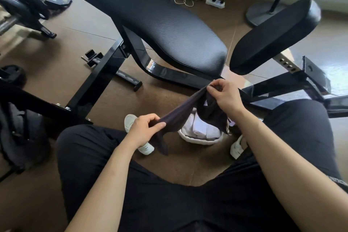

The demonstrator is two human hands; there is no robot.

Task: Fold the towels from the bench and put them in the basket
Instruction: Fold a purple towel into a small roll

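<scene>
- The left hand (145, 130) pinches one edge of a thin, dark plum-brown fabric towel (180, 111) between thumb and curled fingers
- The right hand (225, 96) pinches the opposite edge, higher and farther from the body, so the cloth stretches in a slanting band between the two grips
- Below the right-hand grip the rest of the towel hangs in loose folds, over a soft, round white fabric basket (197, 140) that sits on the floor just under both grips
- Folded white towels (199, 130) lie side by side in that basket, so part of the task is done
- The long black padded bench (150, 24), beyond the right-hand grip, shows no towel on the part in view, but its far end is cut off, so this dark one may be the last
- Left to do, as I judge it: fold the held towel, which is not yet squared up, and lay it in the basket
- The hanging cloth hides the basket's right side, so the towels inside cannot be counted
</scene>
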